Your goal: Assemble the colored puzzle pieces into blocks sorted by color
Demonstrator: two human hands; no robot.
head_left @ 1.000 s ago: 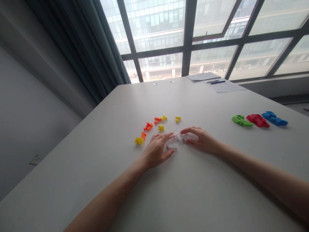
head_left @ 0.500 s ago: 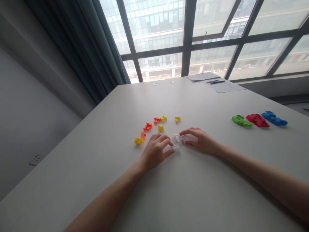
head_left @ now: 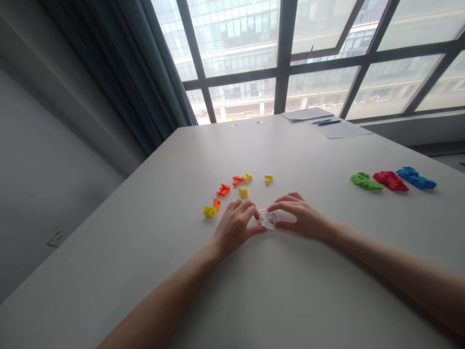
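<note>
White plastic pieces (head_left: 267,219) sit together low over the white table, between my two hands. My left hand (head_left: 238,223) grips them from the left, thumb below and fingers curled above. From the other side my right hand (head_left: 300,215) closes its thumb and fingertips on the same pieces. Whether they are joined or only touching I cannot tell. Just beyond my left hand lie a small yellow piece (head_left: 243,192) and another yellow piece (head_left: 268,180). Left of that hand are a yellow block (head_left: 209,211) and an orange piece (head_left: 217,203) touching it.
More orange pieces (head_left: 223,189) lie farther back on the table (head_left: 145,252). To the right rest a green (head_left: 365,181), a red (head_left: 390,181) and a blue plastic model (head_left: 416,178). Papers (head_left: 308,114) and a pen (head_left: 329,122) lie at the far edge, by the window.
My right hand has moved slightly down and toward my left hand. The white pieces, apart before, are now brought together between the fingers.
</note>
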